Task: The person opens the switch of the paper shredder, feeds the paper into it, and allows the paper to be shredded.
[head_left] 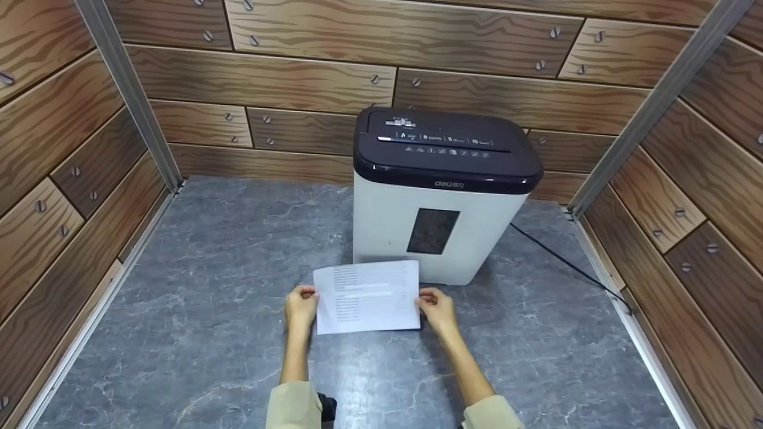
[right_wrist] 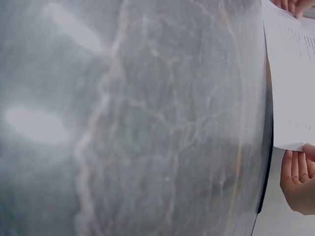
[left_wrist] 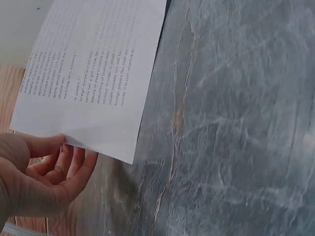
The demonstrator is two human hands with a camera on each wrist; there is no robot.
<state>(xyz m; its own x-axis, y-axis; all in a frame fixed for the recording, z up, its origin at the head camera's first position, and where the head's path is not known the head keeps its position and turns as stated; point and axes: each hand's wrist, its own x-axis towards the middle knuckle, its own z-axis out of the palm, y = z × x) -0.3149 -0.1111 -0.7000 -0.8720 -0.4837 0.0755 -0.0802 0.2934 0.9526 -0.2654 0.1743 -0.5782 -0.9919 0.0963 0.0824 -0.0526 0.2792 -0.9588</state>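
Note:
A printed sheet of paper [head_left: 372, 310] is held up in front of the paper shredder [head_left: 384, 220], above the grey marbled surface. My left hand [head_left: 301, 307] pinches its left edge between thumb and fingers. At the opposite edge my right hand [head_left: 438, 308] pinches the same sheet. Lines of text show on the paper [left_wrist: 108, 73] in the left wrist view, with the left hand [left_wrist: 49, 172] gripping its lower edge. The right wrist view catches the right hand [right_wrist: 300, 182] at a corner of the sheet [right_wrist: 293, 88]. Whether several sheets are stacked cannot be told.
The shredder has a dark lid [head_left: 447, 146] with a long feed slot and a dark front window [head_left: 434, 231]. A black cord [head_left: 566, 268] runs from it to the right wall. Wood-patterned panels [head_left: 268, 77] with metal corner posts [head_left: 128, 89] enclose the marbled surface [head_left: 208, 286].

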